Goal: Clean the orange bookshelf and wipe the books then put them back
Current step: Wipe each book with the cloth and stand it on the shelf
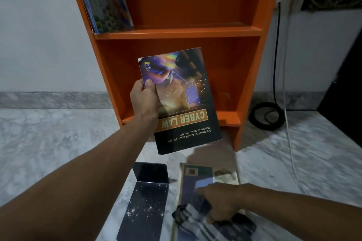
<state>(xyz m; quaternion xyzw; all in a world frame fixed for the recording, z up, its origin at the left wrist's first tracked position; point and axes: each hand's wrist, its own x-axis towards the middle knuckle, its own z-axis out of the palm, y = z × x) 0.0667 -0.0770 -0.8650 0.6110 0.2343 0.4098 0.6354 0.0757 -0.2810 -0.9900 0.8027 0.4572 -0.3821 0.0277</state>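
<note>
In the head view, your left hand point(144, 98) is closed on the Cyber Law book point(182, 101), thumb pressed on the front cover and the other fingers hidden behind its left edge. You hold it in the air in front of the lower compartment of the orange bookshelf point(176, 33), cover toward you, title upside down and the whole book slightly tilted. It touches neither shelf nor floor. Your right hand point(221, 201) is low at the bottom of the view, fingers curled down into a striped cloth point(199, 223) bunched on a second book point(195, 180), which lies flat on the marble floor point(58, 143) with its barcode showing. Just left of that book a black metal bookend point(147, 191) sits on the floor, speckled with pale dust. On the upper shelf, a few shelved books point(105, 0) lean against the left wall of the case. To the right of the bookshelf a black cable point(266, 115) lies coiled on the floor by the wall, with a white cable point(291, 143) running beside it.
</note>
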